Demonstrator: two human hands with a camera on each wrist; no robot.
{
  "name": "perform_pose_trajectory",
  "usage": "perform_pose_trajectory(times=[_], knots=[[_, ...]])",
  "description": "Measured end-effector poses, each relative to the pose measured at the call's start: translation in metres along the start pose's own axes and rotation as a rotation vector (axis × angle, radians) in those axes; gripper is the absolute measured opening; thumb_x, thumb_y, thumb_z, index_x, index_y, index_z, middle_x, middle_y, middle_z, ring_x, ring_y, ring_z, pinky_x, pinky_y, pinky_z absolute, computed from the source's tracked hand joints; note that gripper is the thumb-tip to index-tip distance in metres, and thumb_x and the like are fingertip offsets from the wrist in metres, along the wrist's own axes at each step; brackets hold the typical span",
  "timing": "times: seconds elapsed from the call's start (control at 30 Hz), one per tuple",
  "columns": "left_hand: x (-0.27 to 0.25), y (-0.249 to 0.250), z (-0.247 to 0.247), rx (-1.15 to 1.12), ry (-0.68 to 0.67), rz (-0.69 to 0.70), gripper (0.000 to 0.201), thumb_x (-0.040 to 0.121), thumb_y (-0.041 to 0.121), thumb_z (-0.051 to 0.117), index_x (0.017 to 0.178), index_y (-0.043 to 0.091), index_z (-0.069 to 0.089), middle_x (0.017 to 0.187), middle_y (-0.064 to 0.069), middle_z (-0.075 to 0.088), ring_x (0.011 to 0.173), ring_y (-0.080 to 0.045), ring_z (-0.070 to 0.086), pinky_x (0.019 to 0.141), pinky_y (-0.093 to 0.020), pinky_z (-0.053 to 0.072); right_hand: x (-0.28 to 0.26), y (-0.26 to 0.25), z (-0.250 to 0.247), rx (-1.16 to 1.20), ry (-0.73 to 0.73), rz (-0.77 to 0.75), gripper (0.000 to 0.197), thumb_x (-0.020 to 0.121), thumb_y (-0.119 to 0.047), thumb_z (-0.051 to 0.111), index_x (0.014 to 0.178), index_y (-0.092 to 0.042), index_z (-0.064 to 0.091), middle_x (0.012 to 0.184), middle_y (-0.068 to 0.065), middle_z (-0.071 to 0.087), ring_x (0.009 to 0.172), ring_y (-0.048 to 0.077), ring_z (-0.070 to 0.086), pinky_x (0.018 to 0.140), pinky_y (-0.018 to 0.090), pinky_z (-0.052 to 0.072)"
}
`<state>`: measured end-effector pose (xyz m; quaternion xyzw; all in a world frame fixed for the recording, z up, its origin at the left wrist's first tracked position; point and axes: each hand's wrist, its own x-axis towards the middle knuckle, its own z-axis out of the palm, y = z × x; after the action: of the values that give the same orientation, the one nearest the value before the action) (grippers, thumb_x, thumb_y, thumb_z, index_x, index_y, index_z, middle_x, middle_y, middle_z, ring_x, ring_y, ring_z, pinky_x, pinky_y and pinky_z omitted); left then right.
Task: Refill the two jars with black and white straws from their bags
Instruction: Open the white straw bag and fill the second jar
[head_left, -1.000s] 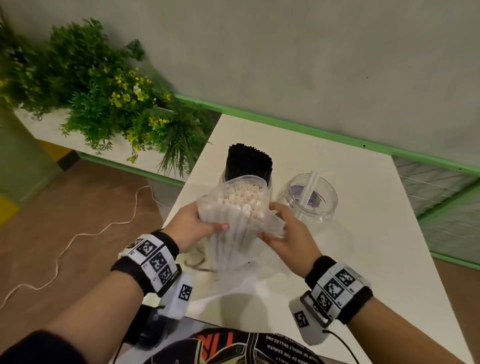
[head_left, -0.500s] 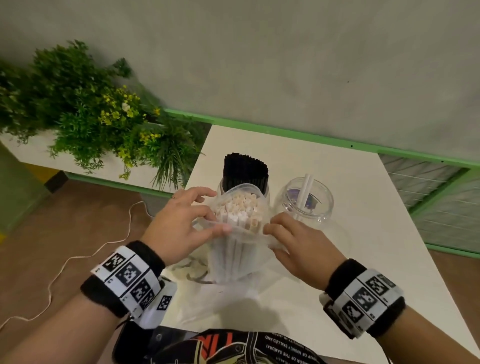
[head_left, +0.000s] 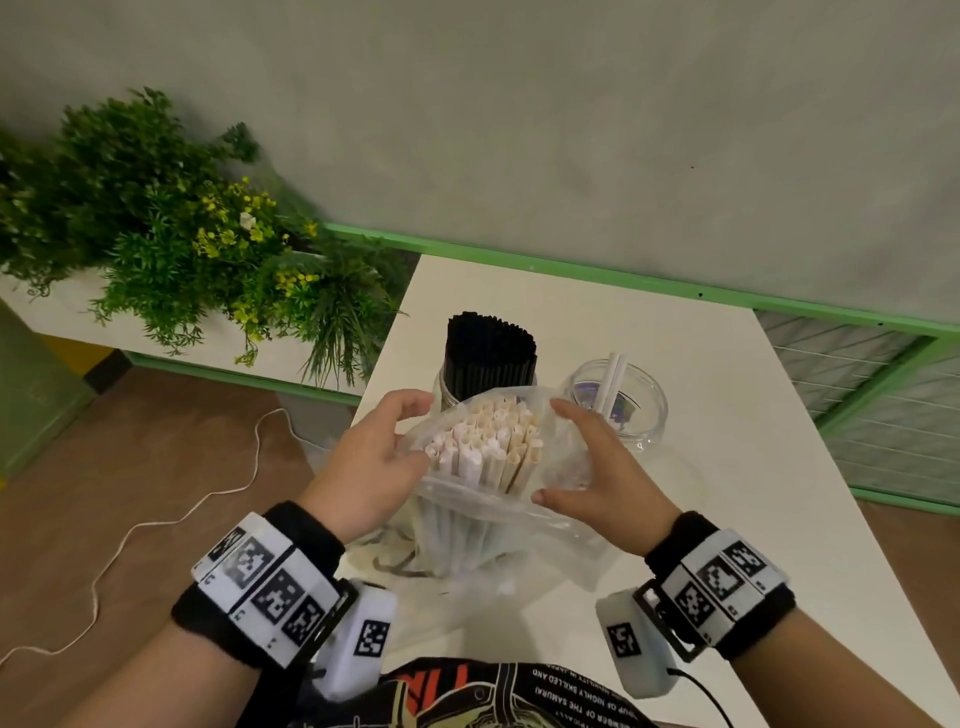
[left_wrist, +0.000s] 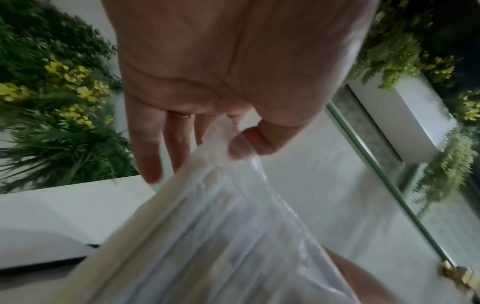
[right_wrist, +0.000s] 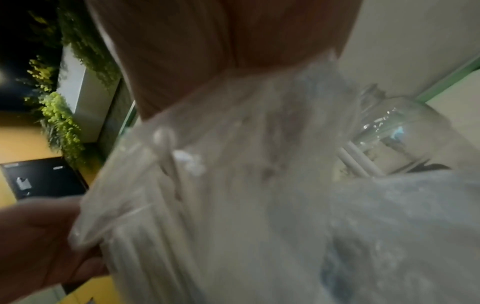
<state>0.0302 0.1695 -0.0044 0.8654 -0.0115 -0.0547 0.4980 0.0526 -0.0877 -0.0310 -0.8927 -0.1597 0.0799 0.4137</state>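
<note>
A: What are the hands doing?
B: Left hand (head_left: 371, 462) pinches the clear bag's (head_left: 488, 525) rim between thumb and finger; right hand (head_left: 605, 475) cups the other side, grip unclear. White straws (head_left: 485, 444) stand between them.
A: The jars?
B: Beyond the fingertips: black-straw jar (head_left: 488, 358), near-empty jar (head_left: 618, 402).
A: Writing?
B: Shirt lettering (head_left: 566, 693), partly reading "SAMURAI".

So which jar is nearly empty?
The right-hand jar, with just a couple of white straws. The other jar is packed with black straws.
</note>
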Motion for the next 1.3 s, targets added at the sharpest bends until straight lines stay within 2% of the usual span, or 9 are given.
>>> perform_pose_trajectory(times=[0.13, 0.27, 0.4, 0.53, 0.63, 0.73, 0.93, 1.1, 1.3], knots=[[0.007, 0.018, 0.015, 0.361, -0.033, 0.114, 0.091, 0.067, 0.064, 0.058, 0.145, 0.036, 0.021, 0.148, 0.01, 0.033, 0.132, -0.015, 0.037, 0.106, -0.037, 0.035, 0.004, -0.001, 0.005, 0.045, -0.073, -0.008, 0.084, 0.077, -0.028, 0.079, 0.146, -0.03, 0.031, 0.133, -0.024, 0.047, 0.128, -0.007, 0.039, 0.099, -0.001, 0.023], [0.02, 0.025, 0.035, 0.735, -0.001, 0.155, 0.116, 0.056, 0.091, 0.048, 0.148, 0.034, 0.006, 0.155, 0.005, 0.024, 0.136, -0.02, 0.035, 0.11, -0.045, 0.031, 0.003, -0.007, -0.002, 0.076, -0.135, 0.001, 0.05, 0.086, -0.033, 0.066, 0.134, -0.031, 0.051, 0.127, -0.023, 0.057, 0.119, -0.008, 0.049, 0.103, 0.017, 0.036], [0.027, 0.025, 0.038, 0.821, -0.005, 0.168, 0.119, 0.058, 0.087, 0.053, 0.15, 0.032, 0.002, 0.156, 0.004, 0.022, 0.137, -0.021, 0.034, 0.107, -0.043, 0.03, 0.003, -0.014, -0.02, 0.206, -0.227, 0.054, 0.028, 0.093, -0.021, 0.049, 0.115, -0.024, 0.068, 0.117, -0.011, 0.068, 0.114, -0.003, 0.056, 0.099, 0.012, 0.038], [0.03, 0.022, 0.042, 0.776, -0.024, 0.171, 0.114, 0.063, 0.079, 0.06, 0.15, 0.031, 0.004, 0.145, 0.006, 0.035, 0.128, -0.019, 0.042, 0.102, -0.039, 0.036, 0.009, -0.017, -0.03, 0.134, -0.16, 0.075, 0.031, 0.088, 0.006, 0.051, 0.103, -0.017, 0.067, 0.107, -0.006, 0.067, 0.101, 0.008, 0.065, 0.09, 0.023, 0.045], [0.03, 0.017, 0.043, 0.763, -0.038, 0.159, 0.113, 0.064, 0.075, 0.063, 0.149, 0.032, 0.004, 0.14, 0.007, 0.039, 0.125, -0.019, 0.043, 0.101, -0.038, 0.036, 0.016, -0.022, -0.039, 0.059, -0.198, 0.071, 0.049, 0.082, 0.001, 0.064, 0.121, -0.028, 0.061, 0.13, -0.018, 0.049, 0.114, -0.011, 0.045, 0.096, 0.01, 0.038], [0.027, 0.013, 0.044, 0.783, -0.032, 0.167, 0.113, 0.064, 0.075, 0.063, 0.15, 0.033, 0.002, 0.138, 0.009, 0.039, 0.123, -0.018, 0.043, 0.1, -0.037, 0.035, 0.024, -0.029, -0.047, 0.052, -0.368, 0.19, 0.05, 0.091, -0.008, 0.058, 0.135, -0.028, 0.05, 0.135, -0.014, 0.052, 0.111, -0.003, 0.054, 0.087, 0.006, 0.041], [0.021, 0.011, 0.048, 0.819, -0.022, 0.199, 0.113, 0.064, 0.076, 0.061, 0.15, 0.032, 0.002, 0.136, 0.009, 0.038, 0.121, -0.017, 0.043, 0.099, -0.036, 0.036, 0.042, -0.047, -0.063, 0.261, -0.419, 0.413, 0.031, 0.099, -0.016, 0.048, 0.127, -0.026, 0.055, 0.126, -0.009, 0.054, 0.098, 0.019, 0.068, 0.093, 0.039, 0.05], [0.019, 0.008, 0.047, 0.801, -0.015, 0.209, 0.114, 0.062, 0.078, 0.06, 0.15, 0.033, 0.002, 0.136, 0.012, 0.039, 0.121, -0.015, 0.043, 0.097, -0.034, 0.034, 0.049, -0.03, -0.048, 0.279, -0.453, 0.328, 0.046, 0.096, -0.004, 0.05, 0.134, -0.03, 0.048, 0.144, -0.005, 0.039, 0.077, 0.016, 0.068, 0.078, 0.031, 0.057], [0.019, 0.003, 0.04, 0.778, -0.051, 0.207, 0.114, 0.058, 0.08, 0.061, 0.149, 0.033, 0.011, 0.138, 0.012, 0.039, 0.126, -0.015, 0.04, 0.103, -0.035, 0.031, 0.052, -0.004, -0.022, 0.501, -0.354, 0.294, 0.027, 0.096, -0.008, 0.053, 0.116, -0.024, 0.062, 0.115, 0.005, 0.065, 0.102, 0.02, 0.057, 0.087, 0.036, 0.043]])
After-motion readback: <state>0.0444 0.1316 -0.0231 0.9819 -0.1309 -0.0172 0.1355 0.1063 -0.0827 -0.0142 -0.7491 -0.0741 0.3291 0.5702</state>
